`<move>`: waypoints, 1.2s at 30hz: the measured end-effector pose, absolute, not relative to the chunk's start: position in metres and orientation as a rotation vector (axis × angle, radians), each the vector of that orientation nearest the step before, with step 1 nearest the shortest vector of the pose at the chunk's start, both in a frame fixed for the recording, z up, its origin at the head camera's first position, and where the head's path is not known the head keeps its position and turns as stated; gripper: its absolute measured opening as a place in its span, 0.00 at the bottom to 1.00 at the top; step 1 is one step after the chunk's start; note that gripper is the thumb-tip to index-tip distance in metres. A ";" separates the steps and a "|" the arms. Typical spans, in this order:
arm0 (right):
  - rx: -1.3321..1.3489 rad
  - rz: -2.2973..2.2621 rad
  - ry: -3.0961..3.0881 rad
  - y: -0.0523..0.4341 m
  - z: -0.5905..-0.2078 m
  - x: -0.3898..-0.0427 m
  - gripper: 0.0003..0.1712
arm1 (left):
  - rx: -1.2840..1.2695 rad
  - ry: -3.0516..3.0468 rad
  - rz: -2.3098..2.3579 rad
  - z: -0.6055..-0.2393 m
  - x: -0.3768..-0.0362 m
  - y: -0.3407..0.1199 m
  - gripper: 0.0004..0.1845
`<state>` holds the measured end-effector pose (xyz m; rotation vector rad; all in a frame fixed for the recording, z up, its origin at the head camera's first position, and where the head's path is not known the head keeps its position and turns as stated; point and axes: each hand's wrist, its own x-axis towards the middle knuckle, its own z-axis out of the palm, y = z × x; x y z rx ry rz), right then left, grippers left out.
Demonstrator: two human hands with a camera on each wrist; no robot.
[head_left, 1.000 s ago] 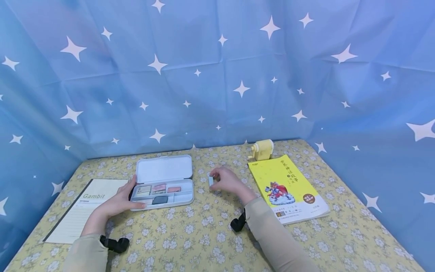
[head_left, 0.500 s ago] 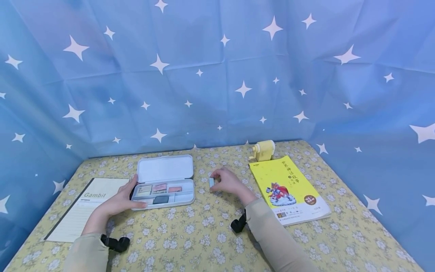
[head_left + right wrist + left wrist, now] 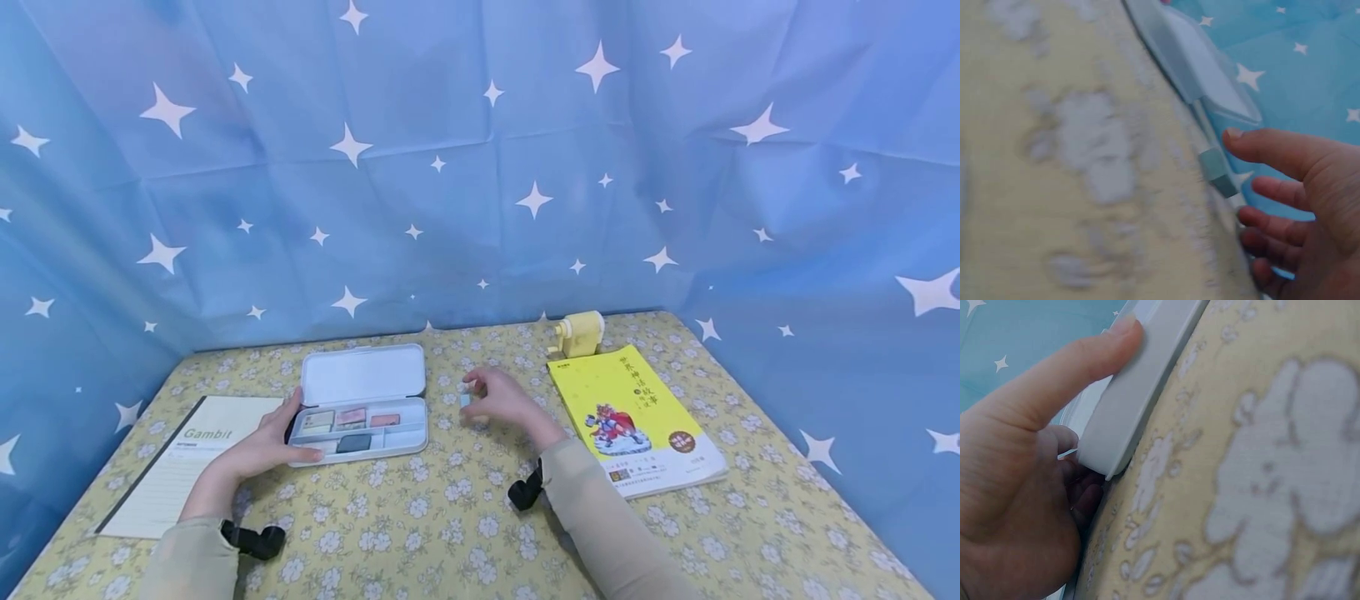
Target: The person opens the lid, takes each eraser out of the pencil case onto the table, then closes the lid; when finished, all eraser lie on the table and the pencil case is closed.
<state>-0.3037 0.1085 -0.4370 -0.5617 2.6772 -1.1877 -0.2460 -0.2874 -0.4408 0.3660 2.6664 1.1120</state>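
My left hand (image 3: pixel 262 442) holds the left end of an open white pencil case (image 3: pixel 405 437). In the left wrist view its thumb lies on the case's front wall, with the fingers curled around the end. Inside sit several erasers, among them a pink eraser (image 3: pixel 385 419) and a dark eraser (image 3: pixel 353 442). To the right, a small light-blue eraser (image 3: pixel 1215 167) stands on the table. My right hand (image 3: pixel 498 396) is beside it, thumb and fingers spread around the eraser with a gap showing in the right wrist view.
A notebook (image 3: pixel 180 475) lies left of the case, partly under my left forearm. On the right is a yellow book (image 3: pixel 600 387), with a yellow pencil sharpener (image 3: pixel 581 334) behind it. A blue star-patterned curtain (image 3: pixel 450 192) hangs behind the flowered tablecloth (image 3: pixel 420 533).
My right hand's thumb and index finger have parted a little and shifted slightly left at the blue eraser. The left hand and the case have stayed in place.
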 end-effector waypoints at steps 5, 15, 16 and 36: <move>-0.567 -1.188 2.676 0.103 -0.424 -0.304 0.33 | 0.361 2.673 1.104 -0.443 -0.245 -0.289 0.66; -0.822 -1.093 2.514 0.071 -0.403 -0.313 0.27 | 0.358 2.675 1.100 -0.446 -0.244 -0.288 0.66; -0.851 -1.076 2.494 0.068 -0.401 -0.315 0.26 | 0.357 2.677 1.097 -0.446 -0.244 -0.287 0.66; -1.084 -0.725 2.357 0.011 -0.393 -0.333 0.19 | 0.351 2.693 1.095 -0.445 -0.248 -0.290 0.66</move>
